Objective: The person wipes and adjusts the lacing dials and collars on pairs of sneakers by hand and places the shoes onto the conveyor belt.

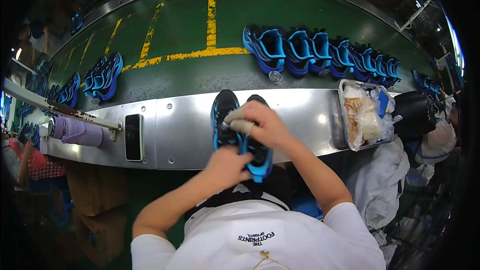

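Observation:
A pair of black and blue sneakers lies on the steel ledge in front of me, toes pointing away. My left hand (226, 166), slightly blurred, is closed around the heel end of the left sneaker (224, 105), hiding much of its back part. My right hand (260, 124) reaches across the right sneaker (261, 157) to the left one's lace area. Beige covers wrap some of its fingers, which are bent together there. Whatever they pinch is too small to make out. The right sneaker's bright blue heel hangs over the ledge's near edge.
A green conveyor belt (185, 30) with yellow lines runs beyond the steel ledge (185, 142). It carries a row of sneakers (300, 52) at right and more sneakers (104, 77) at left. A phone (133, 137), purple bottle (80, 131) and tray of plastic bags (367, 142) flank me.

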`<action>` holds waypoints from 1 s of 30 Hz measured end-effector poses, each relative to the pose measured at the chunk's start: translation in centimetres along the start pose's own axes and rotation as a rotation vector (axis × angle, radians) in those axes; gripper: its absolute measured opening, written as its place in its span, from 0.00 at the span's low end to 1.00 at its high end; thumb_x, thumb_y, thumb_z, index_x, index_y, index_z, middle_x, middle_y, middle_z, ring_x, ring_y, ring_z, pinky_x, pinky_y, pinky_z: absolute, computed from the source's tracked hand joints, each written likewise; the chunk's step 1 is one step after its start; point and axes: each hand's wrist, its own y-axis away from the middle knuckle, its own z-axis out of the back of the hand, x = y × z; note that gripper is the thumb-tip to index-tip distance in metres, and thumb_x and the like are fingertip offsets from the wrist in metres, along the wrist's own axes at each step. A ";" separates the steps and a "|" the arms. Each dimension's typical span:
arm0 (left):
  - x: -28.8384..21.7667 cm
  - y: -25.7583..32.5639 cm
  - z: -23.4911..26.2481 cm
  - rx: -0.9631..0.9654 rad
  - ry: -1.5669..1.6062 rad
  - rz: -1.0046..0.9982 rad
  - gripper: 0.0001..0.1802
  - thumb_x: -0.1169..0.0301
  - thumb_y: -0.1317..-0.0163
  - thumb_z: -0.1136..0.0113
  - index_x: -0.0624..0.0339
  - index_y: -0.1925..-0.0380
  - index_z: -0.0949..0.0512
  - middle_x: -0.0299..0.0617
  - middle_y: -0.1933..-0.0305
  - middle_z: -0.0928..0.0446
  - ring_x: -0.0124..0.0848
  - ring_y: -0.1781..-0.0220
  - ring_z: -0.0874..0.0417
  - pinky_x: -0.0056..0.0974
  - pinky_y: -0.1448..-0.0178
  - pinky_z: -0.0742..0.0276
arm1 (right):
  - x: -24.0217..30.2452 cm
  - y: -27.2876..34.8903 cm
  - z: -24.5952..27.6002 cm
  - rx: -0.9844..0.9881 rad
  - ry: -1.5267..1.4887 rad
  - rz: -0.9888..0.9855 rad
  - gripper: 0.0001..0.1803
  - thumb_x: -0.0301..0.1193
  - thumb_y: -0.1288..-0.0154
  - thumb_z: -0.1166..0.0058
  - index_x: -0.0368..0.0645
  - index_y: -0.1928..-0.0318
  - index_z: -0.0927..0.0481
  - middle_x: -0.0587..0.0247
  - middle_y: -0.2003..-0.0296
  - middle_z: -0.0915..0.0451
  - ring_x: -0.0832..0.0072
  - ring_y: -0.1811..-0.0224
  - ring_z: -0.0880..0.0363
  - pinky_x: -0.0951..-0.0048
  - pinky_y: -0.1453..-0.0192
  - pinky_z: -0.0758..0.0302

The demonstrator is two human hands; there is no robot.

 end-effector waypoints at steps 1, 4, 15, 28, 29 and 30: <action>0.8 -0.3 1.6 0.017 0.017 0.026 0.18 0.67 0.58 0.32 0.52 0.62 0.18 0.51 0.64 0.25 0.48 0.58 0.23 0.48 0.54 0.26 | -0.1 0.4 1.3 -0.102 -0.049 -0.077 0.09 0.27 0.36 0.41 0.43 0.56 0.15 0.63 0.62 0.19 0.73 0.58 0.23 0.72 0.51 0.27; 7.1 -2.3 4.8 -0.199 -0.072 -0.048 0.21 0.59 0.60 0.27 0.50 0.62 0.18 0.50 0.66 0.24 0.49 0.58 0.23 0.49 0.55 0.25 | -1.6 0.3 6.3 -0.183 0.184 -0.192 0.10 0.30 0.36 0.40 0.43 0.56 0.15 0.61 0.63 0.20 0.72 0.59 0.23 0.73 0.53 0.26; 22.8 -6.8 9.3 -0.500 -0.529 0.604 0.22 0.78 0.49 0.44 0.43 0.55 0.18 0.54 0.37 0.31 0.52 0.30 0.38 0.60 0.30 0.46 | -10.7 -5.1 14.4 -0.107 0.957 -0.372 0.42 0.58 0.51 0.33 0.67 0.34 0.30 0.34 0.34 0.39 0.44 0.33 0.38 0.50 0.30 0.46; 7.5 -3.0 -4.1 -0.529 0.824 0.392 0.39 0.64 0.37 0.34 0.52 0.29 0.43 0.49 0.44 0.32 0.24 0.60 0.23 0.30 0.64 0.23 | -2.5 -2.0 5.7 0.224 0.735 -0.188 0.18 0.47 0.46 0.36 0.46 0.64 0.15 0.53 0.71 0.19 0.53 0.64 0.21 0.54 0.57 0.27; 5.0 -3.3 -3.1 -0.616 0.830 0.411 0.37 0.64 0.39 0.32 0.57 0.33 0.38 0.47 0.50 0.30 0.24 0.63 0.25 0.29 0.64 0.24 | -1.6 0.2 4.1 0.213 0.750 -0.050 0.17 0.45 0.48 0.34 0.46 0.66 0.16 0.54 0.73 0.20 0.54 0.66 0.21 0.56 0.59 0.27; 4.5 -3.0 -4.1 -0.723 0.668 0.466 0.33 0.64 0.40 0.31 0.59 0.39 0.35 0.46 0.52 0.29 0.25 0.64 0.25 0.30 0.65 0.25 | -0.5 1.8 2.2 0.206 0.737 -0.008 0.16 0.43 0.49 0.34 0.47 0.66 0.17 0.55 0.73 0.22 0.54 0.66 0.22 0.56 0.58 0.28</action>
